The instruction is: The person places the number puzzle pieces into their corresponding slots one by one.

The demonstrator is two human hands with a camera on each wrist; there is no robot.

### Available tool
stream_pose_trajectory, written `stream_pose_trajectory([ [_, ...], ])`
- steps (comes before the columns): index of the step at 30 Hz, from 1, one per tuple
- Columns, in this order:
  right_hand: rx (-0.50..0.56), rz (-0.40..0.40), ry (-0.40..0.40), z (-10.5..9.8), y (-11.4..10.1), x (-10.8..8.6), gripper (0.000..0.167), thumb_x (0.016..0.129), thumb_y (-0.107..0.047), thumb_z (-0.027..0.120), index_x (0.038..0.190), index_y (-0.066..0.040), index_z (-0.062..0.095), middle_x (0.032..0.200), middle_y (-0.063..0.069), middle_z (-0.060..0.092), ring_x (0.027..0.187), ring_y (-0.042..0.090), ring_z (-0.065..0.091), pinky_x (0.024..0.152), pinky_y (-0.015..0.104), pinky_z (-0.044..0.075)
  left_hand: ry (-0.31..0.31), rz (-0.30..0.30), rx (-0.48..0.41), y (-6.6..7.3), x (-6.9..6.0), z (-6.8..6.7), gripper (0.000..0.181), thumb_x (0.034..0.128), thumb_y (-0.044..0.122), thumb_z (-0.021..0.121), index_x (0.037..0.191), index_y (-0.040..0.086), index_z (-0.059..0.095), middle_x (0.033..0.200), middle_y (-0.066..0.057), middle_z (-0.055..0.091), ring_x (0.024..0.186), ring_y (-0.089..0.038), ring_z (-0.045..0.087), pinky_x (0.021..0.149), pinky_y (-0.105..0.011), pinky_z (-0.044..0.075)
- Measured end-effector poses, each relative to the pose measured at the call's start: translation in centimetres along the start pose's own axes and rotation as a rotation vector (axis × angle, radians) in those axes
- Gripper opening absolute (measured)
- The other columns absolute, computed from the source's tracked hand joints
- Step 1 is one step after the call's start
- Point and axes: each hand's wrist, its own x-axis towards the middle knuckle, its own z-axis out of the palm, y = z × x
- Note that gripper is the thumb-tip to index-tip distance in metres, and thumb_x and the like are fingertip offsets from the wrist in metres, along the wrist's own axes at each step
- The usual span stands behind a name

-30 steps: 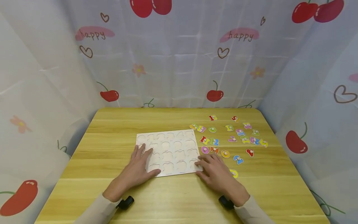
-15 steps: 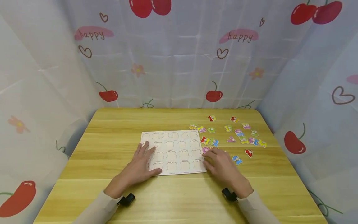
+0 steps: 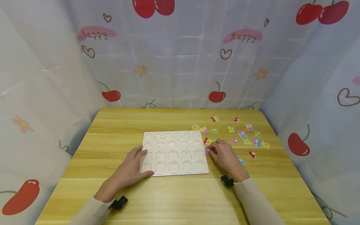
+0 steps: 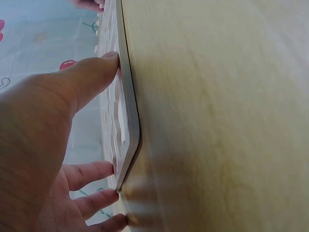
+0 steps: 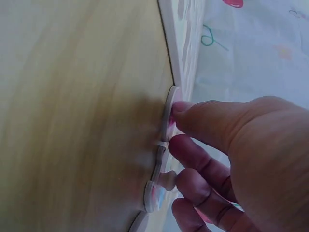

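A pale puzzle board (image 3: 180,170) with rows of shaped recesses lies flat on the table. My left hand (image 3: 125,170) rests at its left side, fingers spread; the left wrist view shows the thumb (image 4: 108,58) on the front edge and fingertips along the side edge. My right hand (image 3: 226,157) is just off the board's right edge, at a round purple number piece (image 3: 207,150). In the right wrist view the thumb and index finger pinch at this piece (image 5: 171,116); its knob is hidden. The other fingers curl beside a neighbouring piece's wooden knob (image 5: 168,180).
Several knobbed number pieces lie right of the board, among them a red 4 (image 3: 251,154), a yellow-green piece (image 3: 231,129) and a blue piece (image 3: 241,160) partly behind my right hand. A cherry-print curtain (image 3: 180,62) surrounds the wooden table (image 3: 180,200).
The board has shifted slightly right and turned straighter. My right hand has left the board's corner and moved up to the purple piece. My left hand has slid a little outward along the board's edge.
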Motion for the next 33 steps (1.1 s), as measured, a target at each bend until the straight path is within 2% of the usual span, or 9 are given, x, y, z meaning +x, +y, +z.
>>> stream_pose_trajectory([
  [6,0.028,0.013,0.015,-0.4,0.3,0.7,0.009,0.102,-0.02,0.093,0.101,-0.012,0.089,0.093,0.003,0.07,0.085,0.019,0.061,0.079,0.038,0.053,-0.005,0.014,0.021,-0.1,0.2,-0.2,0.103,0.0942,0.061,0.094,0.17,0.002,0.056,0.186,-0.025,0.039,0.17,-0.053,0.041,0.131,-0.072,0.047],
  [9,0.064,0.004,0.032,-0.8,-0.2,1.4,0.01,0.101,-0.02,0.093,0.101,-0.011,0.088,0.098,0.006,0.073,0.086,0.019,0.065,0.08,0.038,0.057,-0.006,0.019,0.036,-0.1,0.3,-0.4,0.102,0.0942,0.061,0.094,0.169,0.003,0.057,0.186,-0.025,0.04,0.17,-0.053,0.041,0.13,-0.072,0.048],
  [14,0.176,-0.083,0.047,-0.4,-2.3,3.5,0.009,0.102,-0.016,0.092,0.104,-0.009,0.088,0.106,0.009,0.081,0.095,0.027,0.078,0.085,0.044,0.064,-0.012,0.018,0.056,-0.1,0.2,-0.7,0.102,0.0947,0.062,0.093,0.17,0.004,0.057,0.186,-0.024,0.042,0.17,-0.055,0.041,0.13,-0.074,0.048],
  [18,0.253,-0.162,0.045,1.0,-4.2,5.9,0.007,0.103,-0.015,0.091,0.107,-0.009,0.089,0.107,0.008,0.086,0.099,0.027,0.085,0.096,0.052,0.065,-0.015,0.019,0.064,-0.3,0.2,-0.9,0.102,0.0945,0.063,0.093,0.17,0.004,0.057,0.186,-0.023,0.042,0.171,-0.054,0.041,0.13,-0.074,0.048],
  [22,0.323,-0.203,0.016,2.5,-6.3,8.0,0.009,0.103,-0.013,0.091,0.111,-0.009,0.09,0.111,0.009,0.087,0.104,0.028,0.086,0.104,0.052,0.067,-0.02,0.023,0.068,-0.4,0.2,-0.9,0.103,0.0943,0.064,0.093,0.17,0.004,0.057,0.186,-0.022,0.043,0.171,-0.054,0.041,0.13,-0.073,0.048],
  [26,0.365,-0.205,-0.027,4.0,-8.5,9.7,0.01,0.104,-0.015,0.09,0.112,-0.009,0.09,0.112,0.009,0.086,0.107,0.028,0.083,0.101,0.049,0.069,-0.024,0.03,0.067,-0.4,0.3,-0.8,0.103,0.0944,0.066,0.092,0.17,0.004,0.058,0.186,-0.022,0.043,0.17,-0.053,0.042,0.131,-0.073,0.047],
  [33,0.4,-0.219,-0.117,6.8,-12.6,12.1,0.01,0.108,-0.02,0.087,0.113,-0.011,0.089,0.113,0.007,0.084,0.103,0.022,0.081,0.095,0.038,0.069,-0.014,0.041,0.089,-0.4,0.1,-0.5,0.103,0.0939,0.068,0.092,0.167,0.004,0.06,0.184,-0.023,0.045,0.169,-0.053,0.044,0.129,-0.074,0.048],
])
